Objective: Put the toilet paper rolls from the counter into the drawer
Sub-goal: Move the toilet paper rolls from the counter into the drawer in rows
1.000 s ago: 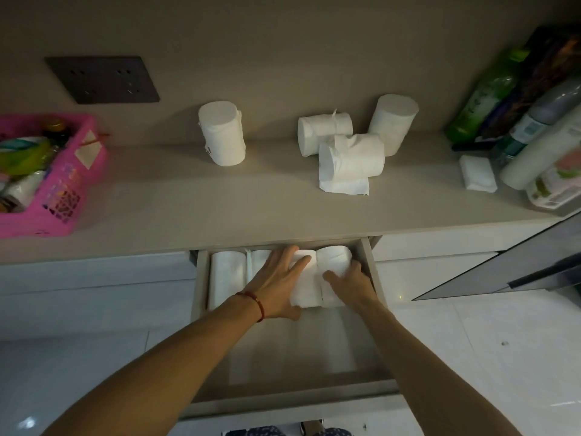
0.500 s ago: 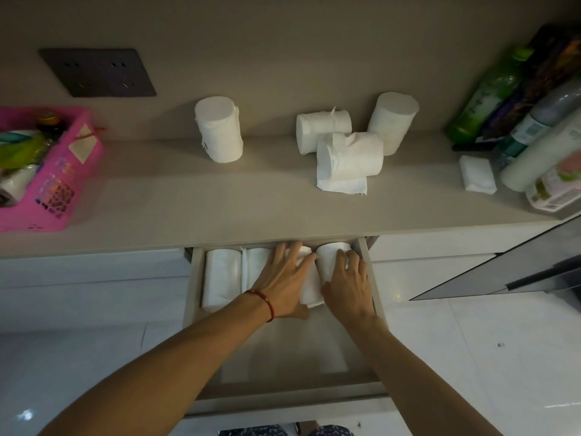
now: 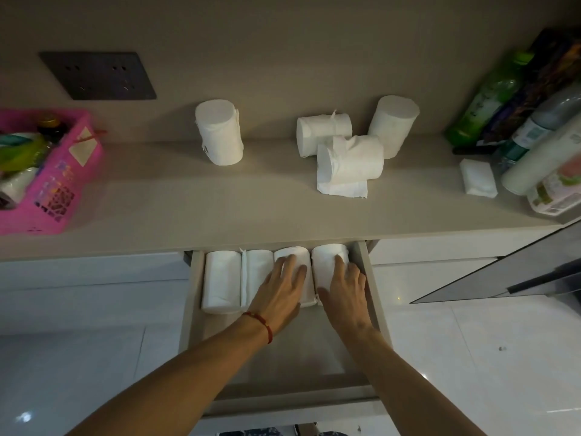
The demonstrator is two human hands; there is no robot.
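Note:
Several white toilet paper rolls lie side by side at the back of the open drawer point(image 3: 374, 294). My left hand point(image 3: 279, 294) rests flat, fingers spread, on the third roll point(image 3: 294, 254). My right hand point(image 3: 344, 289) lies flat on the rightmost roll point(image 3: 325, 256). Two more rolls point(image 3: 220, 278) lie to the left, untouched. On the counter point(image 3: 188, 199) stand an upright roll point(image 3: 219, 136) at left and another point(image 3: 391, 124) at right. Between them lie two rolls on their sides point(image 3: 323, 135), the nearer one point(image 3: 350, 162) with a loose sheet.
A pink basket point(image 3: 53, 190) with bottles sits at the counter's left end. Bottles and packs point(image 3: 518, 121) crowd the right end, with a small white packet point(image 3: 478, 177) beside them. A dark socket plate point(image 3: 97, 75) is on the wall. An open dark door point(image 3: 503, 272) juts out at right.
Both hands have shifted from gripping the two right-hand rolls to lying flat on top of them. The rolls now sit pushed back under the counter edge, in line with the others.

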